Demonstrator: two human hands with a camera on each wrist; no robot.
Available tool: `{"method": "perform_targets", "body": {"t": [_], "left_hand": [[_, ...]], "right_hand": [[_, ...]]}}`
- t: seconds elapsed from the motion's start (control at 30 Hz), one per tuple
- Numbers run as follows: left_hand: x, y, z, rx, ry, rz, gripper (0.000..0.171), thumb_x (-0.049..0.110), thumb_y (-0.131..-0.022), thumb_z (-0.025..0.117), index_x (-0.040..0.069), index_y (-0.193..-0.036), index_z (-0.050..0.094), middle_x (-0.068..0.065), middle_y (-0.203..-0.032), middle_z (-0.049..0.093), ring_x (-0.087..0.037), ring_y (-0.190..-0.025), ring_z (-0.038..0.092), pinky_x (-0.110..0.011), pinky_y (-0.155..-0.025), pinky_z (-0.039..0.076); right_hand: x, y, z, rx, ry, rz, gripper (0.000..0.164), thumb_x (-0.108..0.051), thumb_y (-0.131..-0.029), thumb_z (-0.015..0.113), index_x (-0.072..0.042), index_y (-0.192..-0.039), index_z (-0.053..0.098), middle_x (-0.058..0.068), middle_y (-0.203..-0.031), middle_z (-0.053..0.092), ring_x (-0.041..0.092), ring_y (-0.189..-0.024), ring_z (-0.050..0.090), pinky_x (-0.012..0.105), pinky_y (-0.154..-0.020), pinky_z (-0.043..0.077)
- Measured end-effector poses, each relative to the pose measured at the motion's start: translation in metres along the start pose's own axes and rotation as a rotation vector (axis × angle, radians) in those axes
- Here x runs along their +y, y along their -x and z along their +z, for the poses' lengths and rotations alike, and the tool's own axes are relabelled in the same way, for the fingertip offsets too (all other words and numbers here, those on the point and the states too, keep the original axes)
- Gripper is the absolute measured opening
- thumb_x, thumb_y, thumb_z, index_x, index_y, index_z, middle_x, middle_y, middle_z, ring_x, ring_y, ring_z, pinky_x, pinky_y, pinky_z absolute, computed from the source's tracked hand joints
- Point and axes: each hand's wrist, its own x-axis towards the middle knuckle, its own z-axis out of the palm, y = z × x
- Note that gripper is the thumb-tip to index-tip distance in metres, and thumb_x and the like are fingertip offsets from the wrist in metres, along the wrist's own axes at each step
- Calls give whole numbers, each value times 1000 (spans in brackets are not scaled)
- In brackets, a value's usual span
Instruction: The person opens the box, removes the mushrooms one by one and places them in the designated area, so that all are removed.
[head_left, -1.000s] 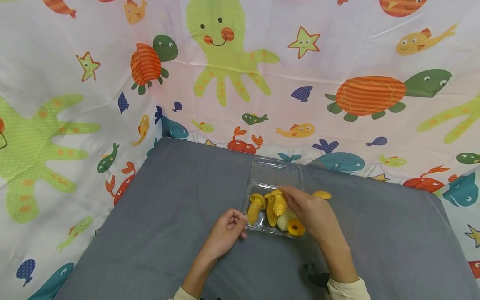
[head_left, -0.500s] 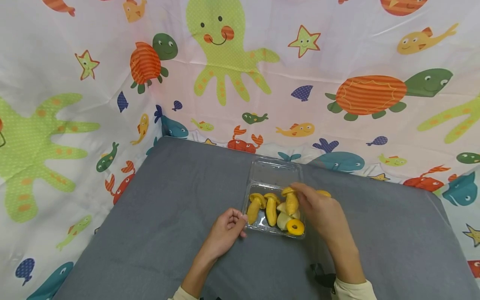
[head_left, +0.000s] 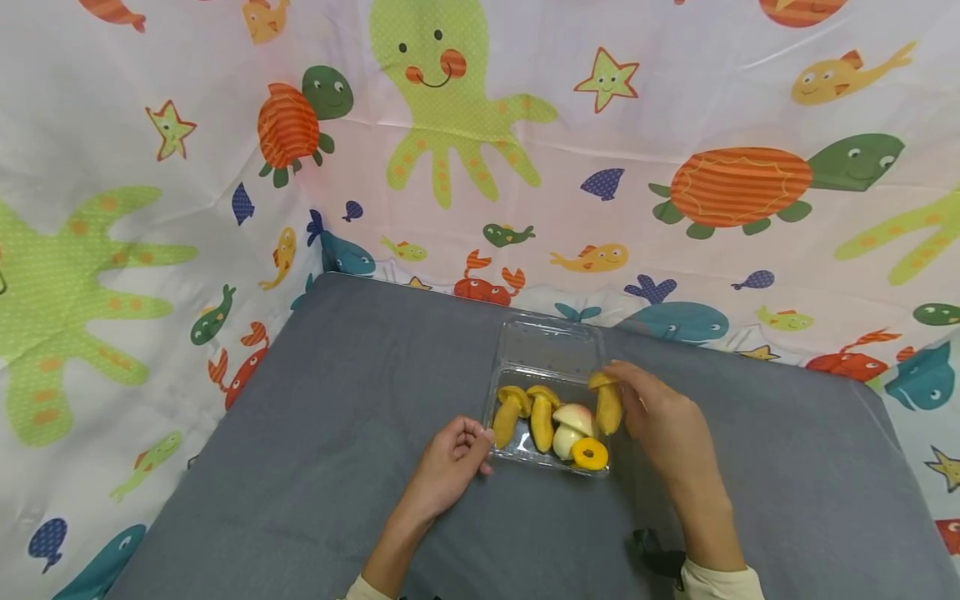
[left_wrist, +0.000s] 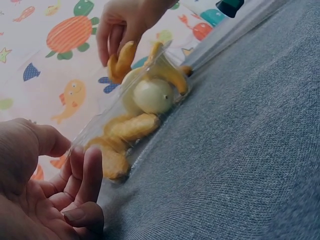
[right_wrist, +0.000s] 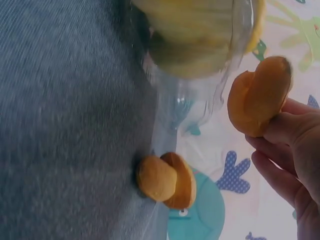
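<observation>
My right hand (head_left: pixel 671 429) pinches a yellow toy mushroom (head_left: pixel 608 410) by its cap, above the right side of a clear plastic clamshell box (head_left: pixel 551 346). With thumb and finger, my left hand (head_left: pixel 450 467) pinches the box's front left rim, as the left wrist view shows. Inside the box, two yellow mushrooms (head_left: pixel 542 423) lie at the left. Beside them are a pale mushroom (head_left: pixel 574 419) with a reddish tinge and a yellow mushroom seen from below (head_left: pixel 590 454). In the right wrist view another yellow-brown mushroom (right_wrist: pixel 165 180) lies on the cloth outside the box.
The box's lid is folded back, away from me. Grey cloth (head_left: pixel 360 375) covers the table. A curtain printed with sea animals (head_left: pixel 487 158) stands at the back and left. A dark object (head_left: pixel 660 554) is at my right wrist.
My right hand has moved right with the mushroom, from over the box's middle to its right edge. The pale mushroom now shows fully. My left hand has stayed at the rim.
</observation>
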Motion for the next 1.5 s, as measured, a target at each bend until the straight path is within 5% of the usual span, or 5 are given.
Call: {"method": "perform_targets", "body": {"t": [0.43,0.9,1.5], "left_hand": [[0,1,1,7,1,6,28,29,-107,66,1,-108,61,-12,-90,66,-29,-75,73,-36,-74,61],[-1,0,2,15,-6,0,27,28,-107,67,2,-108,61,-11,-89,65,-29,-75,72,-36,-72,60],[-1,1,3,16,-10,4,27,28,-107,67,2,-108,61,-15,-90,66,-26,-74,72,-35,-71,60]], "right_hand": [[19,8,-20,67,36,113,39,10,-92,76,-8,-127,74,12,-125,76,38,-102,76,56,-79,61],[39,22,-33,129,86,227,29,7,-96,70,-8,-120,76,17,-113,78,45,-91,75,62,-70,56],[57,36,-39,41,144,369,22,4,-99,67,-7,-115,76,22,-108,77,50,-81,71,67,-66,51]]}}
